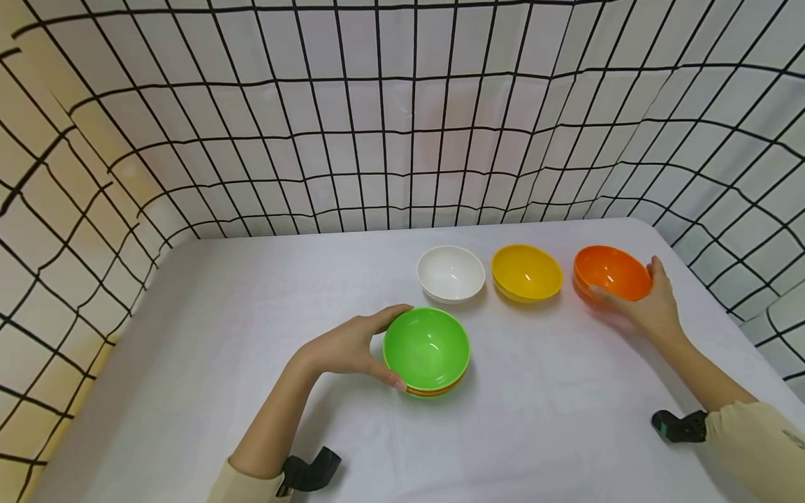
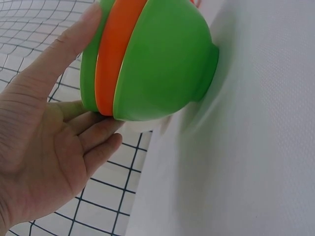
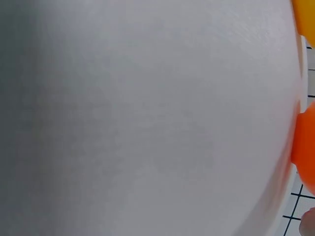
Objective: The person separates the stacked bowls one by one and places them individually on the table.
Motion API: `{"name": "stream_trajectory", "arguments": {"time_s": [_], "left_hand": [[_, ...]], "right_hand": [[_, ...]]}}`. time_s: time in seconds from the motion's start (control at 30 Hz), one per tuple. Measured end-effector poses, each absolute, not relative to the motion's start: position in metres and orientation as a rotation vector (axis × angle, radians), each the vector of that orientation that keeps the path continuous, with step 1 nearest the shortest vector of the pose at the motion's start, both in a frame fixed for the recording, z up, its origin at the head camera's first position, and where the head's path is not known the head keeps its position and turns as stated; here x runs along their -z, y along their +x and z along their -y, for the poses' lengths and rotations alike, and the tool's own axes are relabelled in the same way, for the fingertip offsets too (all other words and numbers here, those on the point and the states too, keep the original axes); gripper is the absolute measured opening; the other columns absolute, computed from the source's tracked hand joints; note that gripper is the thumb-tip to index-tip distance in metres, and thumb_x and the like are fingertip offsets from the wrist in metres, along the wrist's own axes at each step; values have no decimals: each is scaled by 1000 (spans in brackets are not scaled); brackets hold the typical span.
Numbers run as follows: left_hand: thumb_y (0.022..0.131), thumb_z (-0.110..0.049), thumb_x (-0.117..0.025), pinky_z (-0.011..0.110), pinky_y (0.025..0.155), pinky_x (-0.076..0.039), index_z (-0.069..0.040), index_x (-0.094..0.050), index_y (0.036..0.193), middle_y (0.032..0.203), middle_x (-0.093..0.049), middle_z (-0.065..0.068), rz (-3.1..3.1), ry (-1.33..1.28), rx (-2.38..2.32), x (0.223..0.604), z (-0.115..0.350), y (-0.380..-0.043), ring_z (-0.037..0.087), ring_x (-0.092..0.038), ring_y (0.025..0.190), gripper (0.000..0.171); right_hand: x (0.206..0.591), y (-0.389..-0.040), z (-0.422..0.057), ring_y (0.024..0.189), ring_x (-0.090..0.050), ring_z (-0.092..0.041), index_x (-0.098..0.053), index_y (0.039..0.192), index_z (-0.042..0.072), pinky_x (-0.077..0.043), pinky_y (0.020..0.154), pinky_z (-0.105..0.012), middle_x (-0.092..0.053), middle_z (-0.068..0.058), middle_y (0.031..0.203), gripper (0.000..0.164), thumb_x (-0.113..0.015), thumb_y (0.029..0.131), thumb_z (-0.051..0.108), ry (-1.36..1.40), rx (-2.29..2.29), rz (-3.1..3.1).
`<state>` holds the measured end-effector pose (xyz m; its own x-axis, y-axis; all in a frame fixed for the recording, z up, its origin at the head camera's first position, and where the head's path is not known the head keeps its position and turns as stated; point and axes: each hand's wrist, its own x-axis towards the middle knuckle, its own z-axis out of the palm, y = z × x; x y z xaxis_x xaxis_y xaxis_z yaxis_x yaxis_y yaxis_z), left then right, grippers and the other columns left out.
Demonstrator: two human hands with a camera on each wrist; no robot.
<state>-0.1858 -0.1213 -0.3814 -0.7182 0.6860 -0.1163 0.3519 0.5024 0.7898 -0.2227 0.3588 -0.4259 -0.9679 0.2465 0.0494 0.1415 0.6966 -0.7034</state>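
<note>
Near the middle of the table in the head view, my left hand [image 1: 352, 344] grips the side of a nested stack, thumb at the near side and fingers at the far side. On top is a green bowl [image 1: 428, 349], with an orange bowl [image 2: 112, 64] under it and another green bowl [image 2: 165, 64] at the bottom, its foot on the cloth. At the right, my right hand [image 1: 654, 311] holds an orange bowl [image 1: 613, 272] between thumb and fingers. The right wrist view catches only part of this bowl and a fingertip [image 3: 308, 223].
A white bowl [image 1: 451, 274] and a yellow bowl [image 1: 527, 273] stand in a row to the left of the right-hand orange bowl. White cloth covers the table [image 1: 541, 419]. Black netting [image 1: 411, 133] over white sheeting rises behind the table and along both sides.
</note>
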Motion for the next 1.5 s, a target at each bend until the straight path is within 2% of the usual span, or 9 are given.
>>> {"name": "stream_trajectory", "arguments": {"time_s": [0.37,0.9,1.2,1.4,1.5], "left_hand": [[57,-45,-85,37,107,-32,-29,-31,141,130,-50,-15,-2334,848,-1082,381,122,-185,12,-40,128,101],[57,-46,-85,36,107,-32,-29,-30,141,132,-48,-16,-2337,865,-1082,382,121,-186,12,-40,129,101],[58,-46,-85,35,106,-32,-28,-31,141,131,-48,-16,-2329,862,-1082,382,121,-187,11,-40,128,101],[58,-45,-85,35,106,-32,-27,-30,142,132,-47,-15,-2330,862,-1081,382,122,-187,12,-40,128,102],[58,-45,-85,35,106,-32,-27,-30,142,132,-48,-15,-2327,865,-1088,383,122,-187,12,-40,128,102]], "right_hand": [[403,-219,-348,139,0,-41,8,148,12,-10,104,-65,6,-17,154,100,-59,84,47,-361,-1131,2695],[389,-214,-336,141,-5,-29,-1,149,14,-8,113,-49,-2,-7,155,94,-62,84,41,-324,-1202,2584],[385,-211,-315,141,-10,-14,-12,149,23,-9,115,-28,-11,2,154,87,-68,83,27,-211,-1279,2439],[376,-207,-291,141,-8,-11,-16,148,26,-8,114,-27,-12,5,154,84,-68,83,21,-89,-1356,2434],[374,-205,-279,141,-9,-11,-18,148,21,-10,113,-21,-14,2,154,83,-68,83,14,19,-1397,2412]]}}
